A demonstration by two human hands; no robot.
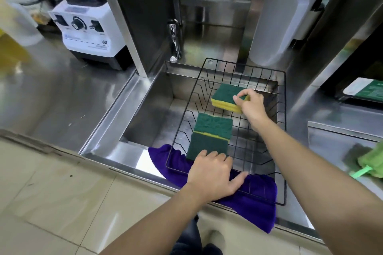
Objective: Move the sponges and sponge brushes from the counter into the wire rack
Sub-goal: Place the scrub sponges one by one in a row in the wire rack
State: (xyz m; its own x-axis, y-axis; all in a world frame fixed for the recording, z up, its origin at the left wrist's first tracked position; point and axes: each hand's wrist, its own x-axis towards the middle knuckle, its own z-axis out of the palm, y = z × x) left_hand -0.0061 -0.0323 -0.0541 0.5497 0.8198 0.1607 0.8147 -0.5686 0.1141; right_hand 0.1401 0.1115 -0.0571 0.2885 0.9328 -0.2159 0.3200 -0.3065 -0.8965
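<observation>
A black wire rack [283, 134] sits over the steel sink. Inside it lie two green-and-yellow sponges: one [213, 125] in the middle and another [207, 147] overlapping it nearer to me. My left hand [213, 176] rests over the rack's near edge with its fingertips on the nearer sponge. My right hand [251, 104] grips a stack of yellow-and-green sponges [226, 96] at the rack's far end, fingers pinching its right side. A green sponge brush [371, 163] lies on the counter at the far right, partly cut off.
A purple cloth [255, 201] hangs over the sink's front edge under the rack. A chrome tap [175, 41] stands behind the sink [149, 109]. A white blender base [87, 31] is on the left counter. A white plastic container [281, 23] stands behind the rack.
</observation>
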